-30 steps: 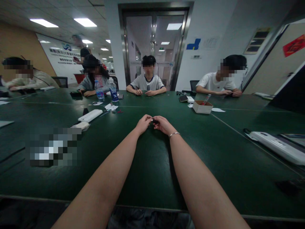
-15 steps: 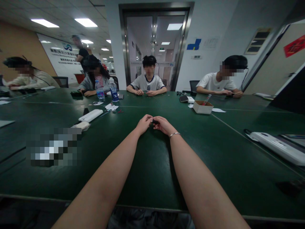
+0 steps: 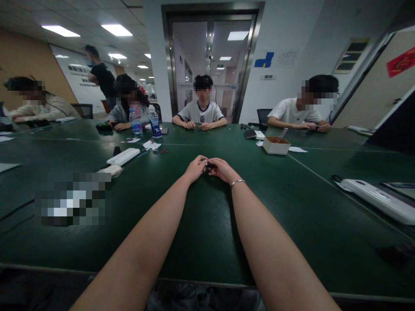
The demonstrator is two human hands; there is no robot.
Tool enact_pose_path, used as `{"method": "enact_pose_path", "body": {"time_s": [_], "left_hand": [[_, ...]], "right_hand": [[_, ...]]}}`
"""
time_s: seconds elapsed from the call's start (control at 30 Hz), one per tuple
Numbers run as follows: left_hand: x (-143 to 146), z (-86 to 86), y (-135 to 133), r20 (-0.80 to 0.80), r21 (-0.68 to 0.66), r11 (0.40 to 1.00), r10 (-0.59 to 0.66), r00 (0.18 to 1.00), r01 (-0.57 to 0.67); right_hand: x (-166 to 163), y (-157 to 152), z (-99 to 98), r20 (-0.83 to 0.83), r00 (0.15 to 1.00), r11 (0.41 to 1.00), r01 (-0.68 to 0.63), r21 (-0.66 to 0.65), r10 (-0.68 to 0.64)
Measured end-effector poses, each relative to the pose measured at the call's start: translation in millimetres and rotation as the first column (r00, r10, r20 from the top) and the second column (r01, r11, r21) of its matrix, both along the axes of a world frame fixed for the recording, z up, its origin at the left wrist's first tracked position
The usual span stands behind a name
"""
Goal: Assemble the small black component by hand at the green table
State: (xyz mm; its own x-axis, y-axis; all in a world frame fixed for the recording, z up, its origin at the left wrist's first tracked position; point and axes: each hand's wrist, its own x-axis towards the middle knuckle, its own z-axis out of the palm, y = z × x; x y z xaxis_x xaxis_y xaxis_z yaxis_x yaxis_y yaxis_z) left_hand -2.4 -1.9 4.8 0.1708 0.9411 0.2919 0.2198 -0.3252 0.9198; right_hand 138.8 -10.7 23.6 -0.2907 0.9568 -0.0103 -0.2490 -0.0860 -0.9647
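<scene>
My left hand [image 3: 196, 169] and my right hand [image 3: 221, 169] meet over the middle of the green table [image 3: 207, 224]. Between their fingertips is a small dark object [image 3: 211, 165], with a bright, metal-looking bit at its left end. My right fingers close round the dark part. The left thumb and fingers pinch at the bright end. Fingers cover much of the object, and it is too small for me to tell its kind. A silvery bracelet [image 3: 238, 182] circles my right wrist.
To the left lie a white power bank-like case [image 3: 123, 157] and a blurred-out device [image 3: 73, 201]. Two bottles [image 3: 154, 123] stand farther back. An open box [image 3: 276, 145] sits back right, a long white device [image 3: 378, 198] at right. Several people sit around the table.
My hands and the small dark object look nearly the same. In the background, a standing person in black has moved to the left.
</scene>
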Motion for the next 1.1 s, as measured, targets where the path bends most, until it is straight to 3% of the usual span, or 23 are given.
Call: {"method": "enact_pose_path", "body": {"time_s": [1.1], "left_hand": [[-0.3,-0.7,2.2,0.006,-0.001,1.000,0.021,1.000,-0.021]], "right_hand": [[1.0,-1.6,1.7,-0.006,1.000,1.000,0.015,-0.018,-0.015]]}}
